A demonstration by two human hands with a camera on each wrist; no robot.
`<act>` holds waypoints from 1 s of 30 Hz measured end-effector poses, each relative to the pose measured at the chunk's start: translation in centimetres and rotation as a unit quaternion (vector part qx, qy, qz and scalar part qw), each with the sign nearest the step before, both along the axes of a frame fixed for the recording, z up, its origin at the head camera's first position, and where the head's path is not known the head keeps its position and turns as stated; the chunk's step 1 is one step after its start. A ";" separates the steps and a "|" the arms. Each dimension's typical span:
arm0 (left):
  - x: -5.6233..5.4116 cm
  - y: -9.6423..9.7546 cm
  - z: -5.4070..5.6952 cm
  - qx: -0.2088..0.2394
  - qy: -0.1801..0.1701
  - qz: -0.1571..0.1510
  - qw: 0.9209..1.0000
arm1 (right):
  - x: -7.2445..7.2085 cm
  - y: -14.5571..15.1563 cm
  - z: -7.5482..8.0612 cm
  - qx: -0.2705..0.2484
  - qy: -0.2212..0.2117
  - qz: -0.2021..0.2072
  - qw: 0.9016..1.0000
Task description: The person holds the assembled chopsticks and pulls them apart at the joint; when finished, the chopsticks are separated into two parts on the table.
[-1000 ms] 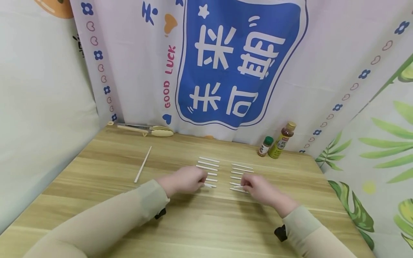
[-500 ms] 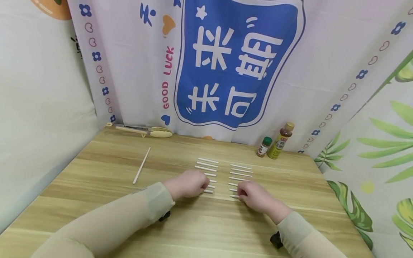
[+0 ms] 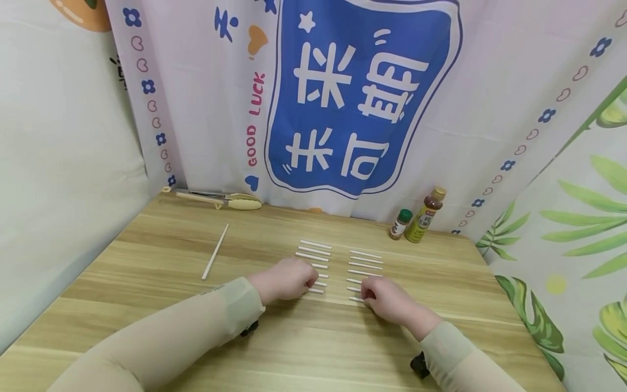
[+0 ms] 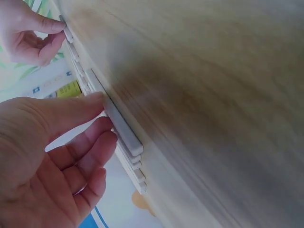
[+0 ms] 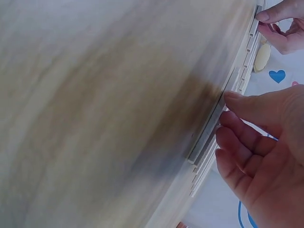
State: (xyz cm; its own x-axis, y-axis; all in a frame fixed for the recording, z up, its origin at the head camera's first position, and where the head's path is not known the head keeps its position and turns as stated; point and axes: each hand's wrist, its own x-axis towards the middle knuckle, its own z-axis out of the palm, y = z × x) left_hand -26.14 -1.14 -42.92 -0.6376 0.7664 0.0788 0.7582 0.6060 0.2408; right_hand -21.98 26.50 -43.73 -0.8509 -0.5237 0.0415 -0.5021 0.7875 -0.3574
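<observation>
Two rows of short white sticks lie side by side on the wooden table, a left row point(image 3: 313, 256) and a right row point(image 3: 365, 266). My left hand point(image 3: 289, 279) is at the near end of the left row. In the left wrist view its thumb and fingers pinch the nearest stick point(image 4: 121, 121), which lies along the table. My right hand point(image 3: 392, 298) does likewise at the right row, pinching that row's nearest stick point(image 5: 209, 128) between thumb and fingertips. In the head view, both hands partly cover their rows.
A longer white stick point(image 3: 215, 251) like a chopstick lies apart on the left. Tongs point(image 3: 242, 204) rest along the back edge. A small green-capped jar point(image 3: 400, 224) and a taller sauce bottle point(image 3: 425, 215) stand at the back right, before a printed curtain point(image 3: 215, 109).
Both hands have come slightly nearer to me. The sticks in them were askew a second ago and now lie in line with their rows. Over the last half second the hands barely move.
</observation>
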 end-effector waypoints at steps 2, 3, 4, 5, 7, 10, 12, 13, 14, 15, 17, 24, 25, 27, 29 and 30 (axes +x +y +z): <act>-0.1 -0.7 0.4 0.012 -0.015 0.018 1.000 | 0.0 -0.1 0.0 0.001 -0.005 0.000 1.000; -0.1 -1.2 0.6 0.023 -0.025 0.032 0.999 | 0.0 -0.1 0.0 0.000 -0.007 0.000 1.000; -0.2 -1.9 0.9 0.034 -0.039 0.049 0.997 | 0.0 -0.2 -0.1 -0.002 -0.007 0.001 1.000; -0.3 -2.8 1.2 0.047 -0.056 0.072 0.995 | 0.0 -0.2 -0.1 -0.003 -0.008 0.002 1.000; -0.6 -4.8 1.9 0.070 -0.084 0.117 0.987 | 0.0 -0.2 -0.2 -0.007 -0.009 0.003 1.000; -1.2 -8.3 2.6 0.090 -0.103 0.168 0.976 | 0.1 0.0 -0.2 -0.015 -0.007 0.006 1.000; -1.7 -10.5 3.0 0.087 -0.095 0.190 0.973 | 0.1 0.1 -0.2 -0.016 -0.009 0.004 1.000; -1.8 -11.6 3.2 0.083 -0.090 0.200 0.972 | 0.0 0.2 -0.2 -0.017 -0.009 0.003 1.000; -2.0 -12.6 3.3 0.075 -0.084 0.209 0.971 | 0.1 0.2 -0.2 -0.017 -0.010 0.001 1.000; -2.0 -13.5 3.6 0.064 -0.088 0.226 0.968 | 0.1 0.2 -0.2 -0.015 -0.011 -0.001 1.000; -1.9 -15.1 3.8 0.041 -0.097 0.252 0.962 | 0.1 0.2 -0.1 -0.014 -0.015 -0.007 1.000; -1.5 -18.0 2.8 -0.033 -0.170 0.310 0.935 | 0.0 -0.1 -0.2 -0.007 -0.028 -0.025 0.999; -1.6 -18.1 2.5 -0.031 -0.179 0.312 0.933 | 0.0 -0.1 -0.2 -0.006 -0.029 -0.026 0.999; -1.8 -18.2 1.8 -0.023 -0.188 0.315 0.930 | -0.1 -0.2 -0.2 -0.006 -0.031 -0.028 0.999; -2.2 -18.2 1.1 -0.015 -0.188 0.315 0.930 | -0.1 -0.2 -0.2 -0.004 -0.033 -0.027 0.999; -2.4 -18.1 0.8 -0.011 -0.184 0.313 0.932 | -0.2 -0.2 -0.1 -0.005 -0.034 -0.027 0.999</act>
